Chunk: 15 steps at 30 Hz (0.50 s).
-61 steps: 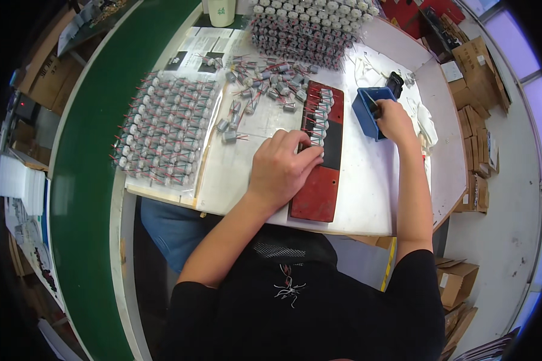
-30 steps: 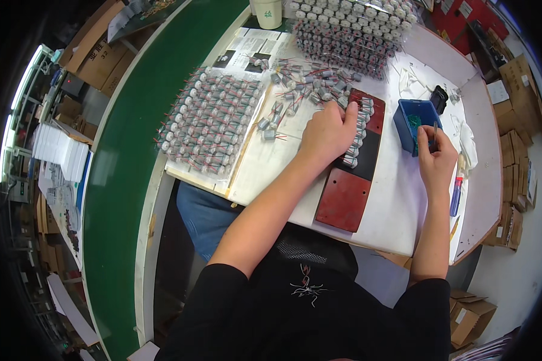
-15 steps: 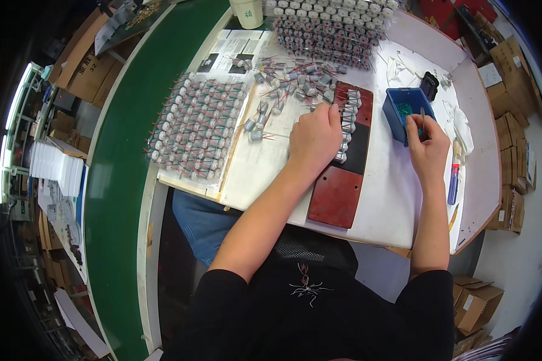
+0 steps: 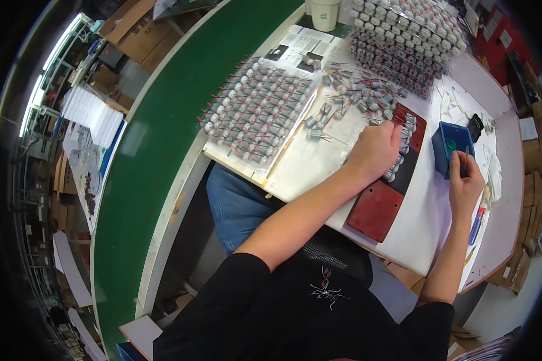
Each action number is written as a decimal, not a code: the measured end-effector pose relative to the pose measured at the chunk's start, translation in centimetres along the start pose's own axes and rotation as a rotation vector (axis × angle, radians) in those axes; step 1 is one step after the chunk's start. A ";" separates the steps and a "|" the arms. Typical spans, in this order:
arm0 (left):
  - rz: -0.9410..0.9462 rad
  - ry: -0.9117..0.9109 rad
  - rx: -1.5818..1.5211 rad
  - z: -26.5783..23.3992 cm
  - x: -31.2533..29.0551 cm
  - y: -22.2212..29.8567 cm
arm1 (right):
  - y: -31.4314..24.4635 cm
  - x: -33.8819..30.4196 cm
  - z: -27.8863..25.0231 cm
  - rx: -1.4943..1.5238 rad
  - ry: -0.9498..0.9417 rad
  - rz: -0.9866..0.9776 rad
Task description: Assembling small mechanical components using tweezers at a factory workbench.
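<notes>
My left hand is closed beside a row of small silver motors standing on a red and black board; whatever its fingers hold is hidden. A slim metal tool resembling tweezers is pinched in my right hand. That hand is at the near right edge of a blue bin containing small green pieces. Loose grey motors with wire leads lie scattered beyond my left hand.
Rows of wired motors fill the table's left side. A tall stack of motors and a pale cup stand at the back. A screwdriver and black object lie right. A green surface runs along the left.
The whole view has shifted, so the table appears farther right and slightly turned. My left hand stays by the motor row and my right hand by the blue bin.
</notes>
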<state>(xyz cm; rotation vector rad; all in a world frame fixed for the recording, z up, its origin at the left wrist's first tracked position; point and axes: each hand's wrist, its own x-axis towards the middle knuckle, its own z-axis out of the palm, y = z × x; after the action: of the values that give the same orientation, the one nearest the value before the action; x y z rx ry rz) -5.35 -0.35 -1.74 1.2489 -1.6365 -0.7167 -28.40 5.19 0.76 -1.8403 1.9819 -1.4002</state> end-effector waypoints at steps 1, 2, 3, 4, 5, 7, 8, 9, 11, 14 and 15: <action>-0.004 0.009 0.006 -0.3 -0.1 -0.1 | 0.0 0.0 0.0 0.005 -0.011 0.017; -0.019 0.003 0.082 -0.3 -0.1 0.1 | 0.0 -0.1 -0.2 0.000 -0.015 0.039; -0.033 -0.005 0.156 -0.2 -0.1 0.4 | 0.0 -0.1 -0.2 -0.006 -0.013 0.040; -0.047 -0.016 0.229 -0.1 -0.2 0.7 | 0.0 -0.1 -0.1 0.005 -0.002 0.027; -0.045 -0.024 0.220 -0.1 -0.2 0.8 | 0.1 -0.1 0.1 0.012 0.010 0.015; -0.094 -0.077 0.260 -0.9 -0.1 1.0 | 0.2 -0.1 0.0 -0.010 0.037 0.019; -0.113 -0.113 0.274 -1.0 0.0 1.2 | 0.0 0.1 0.0 0.010 0.010 0.046; -0.104 -0.137 0.256 -1.1 -0.1 1.2 | 0.0 0.1 0.1 0.036 -0.017 0.074; -0.099 -0.085 0.249 -1.1 -0.1 1.1 | -0.1 0.1 0.4 0.007 -0.006 0.047; -0.048 -0.066 0.180 -0.4 0.1 0.2 | -0.4 0.3 0.2 -0.019 0.004 0.028; -0.028 -0.043 0.157 -0.2 0.1 0.0 | -0.5 0.3 0.2 -0.017 0.005 0.040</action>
<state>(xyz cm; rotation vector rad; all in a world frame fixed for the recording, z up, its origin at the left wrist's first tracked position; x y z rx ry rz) -5.16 -0.44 -1.59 1.3783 -1.7406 -0.6462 -28.01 4.93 1.16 -1.7958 2.0277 -1.3821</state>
